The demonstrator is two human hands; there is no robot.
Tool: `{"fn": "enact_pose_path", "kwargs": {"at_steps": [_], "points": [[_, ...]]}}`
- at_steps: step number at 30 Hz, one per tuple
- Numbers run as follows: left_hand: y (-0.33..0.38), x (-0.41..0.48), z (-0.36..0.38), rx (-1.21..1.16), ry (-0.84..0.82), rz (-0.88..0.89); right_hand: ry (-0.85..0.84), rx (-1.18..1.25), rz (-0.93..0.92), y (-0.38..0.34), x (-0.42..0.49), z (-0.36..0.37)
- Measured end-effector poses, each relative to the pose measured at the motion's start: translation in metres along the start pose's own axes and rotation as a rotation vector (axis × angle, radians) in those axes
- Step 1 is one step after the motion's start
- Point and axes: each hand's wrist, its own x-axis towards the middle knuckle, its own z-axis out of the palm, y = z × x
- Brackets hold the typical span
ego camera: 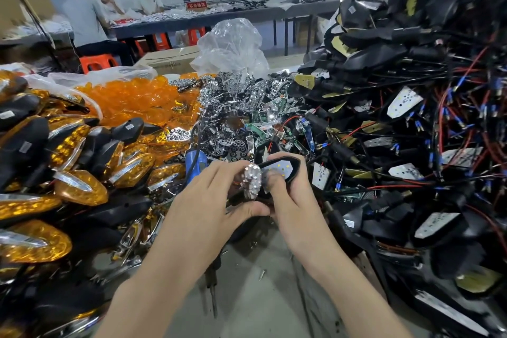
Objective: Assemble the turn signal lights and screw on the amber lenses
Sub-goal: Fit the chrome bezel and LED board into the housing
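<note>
My right hand (290, 195) grips a black turn signal housing (285, 166) with a white LED board showing inside it. My left hand (219, 195) pinches a chrome reflector (253, 180) on edge against the housing's open face. Both hands meet above the bench centre. Loose amber lenses (137, 96) lie heaped at the back left. Chrome reflectors (233, 107) are piled behind my hands.
Finished amber-lensed lights (68, 167) are stacked at left. Black housings with red and blue wires (411, 132) tower at right. A blue electric screwdriver (195, 163) lies behind my left hand. A loose screw (262, 274) rests on the grey bench. Three people sit at a far table.
</note>
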Motion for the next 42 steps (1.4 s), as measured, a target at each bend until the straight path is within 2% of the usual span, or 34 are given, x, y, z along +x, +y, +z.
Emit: {"fn": "enact_pose_path", "kwargs": {"at_steps": [5, 13, 17, 22, 32, 42], "points": [[0.003, 0.004, 0.003, 0.1, 0.023, 0.093, -0.015, -0.001, 0.046, -0.001, -0.002, -0.001], [-0.005, 0.001, 0.02, -0.071, 0.057, 0.055, -0.045, 0.035, 0.181, -0.001, -0.002, -0.007], [-0.007, 0.001, 0.026, -0.088, 0.089, 0.047, -0.067, 0.017, 0.22, -0.001, -0.001, -0.007], [-0.005, 0.001, 0.028, -0.1, 0.095, 0.039, -0.064, 0.116, 0.285, 0.006, -0.001, -0.008], [-0.009, -0.004, 0.032, -0.134, 0.075, 0.034, -0.034, -0.015, 0.129, 0.008, 0.0, -0.004], [-0.01, -0.007, 0.031, -0.108, 0.11, 0.065, -0.035, -0.008, 0.109, 0.019, 0.003, -0.002]]}}
